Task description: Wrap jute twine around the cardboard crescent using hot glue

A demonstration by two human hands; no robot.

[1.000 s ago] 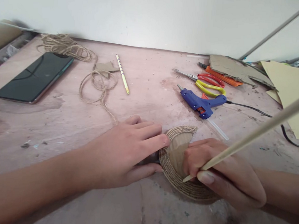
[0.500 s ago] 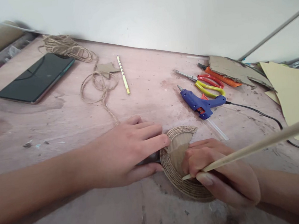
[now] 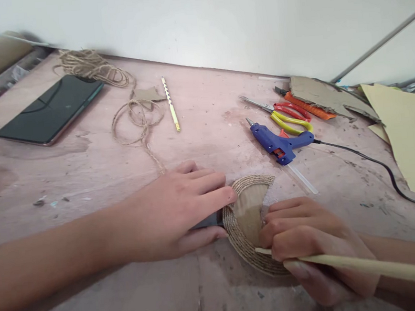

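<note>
A cardboard piece (image 3: 248, 214) with a curved rim wrapped in rows of jute twine lies in the lower middle. My left hand (image 3: 197, 204) is closed at its left edge, index fingertip on the twine and thumb against the side. Under that palm something dark grey shows, mostly hidden. Twine (image 3: 156, 162) runs from beneath the left hand to loose loops. My right hand (image 3: 315, 247) pinches a thin pale wooden stick (image 3: 367, 265), its tip resting on the inner twine rows. The right fingers cover the piece's right side.
A blue glue gun (image 3: 273, 143) with a cord lies right of centre, near scissors (image 3: 291, 118) and an orange-handled cutter (image 3: 309, 105). Cardboard scraps (image 3: 328, 95) and yellow sheets (image 3: 406, 130) are at right. A phone (image 3: 51, 110), twine bundle (image 3: 89, 66) and pencil (image 3: 170, 103) sit left.
My right hand has shifted slightly right and down, and the stick's far end has swung lower. Its tip has moved slightly right along the twine. The left hand stays put.
</note>
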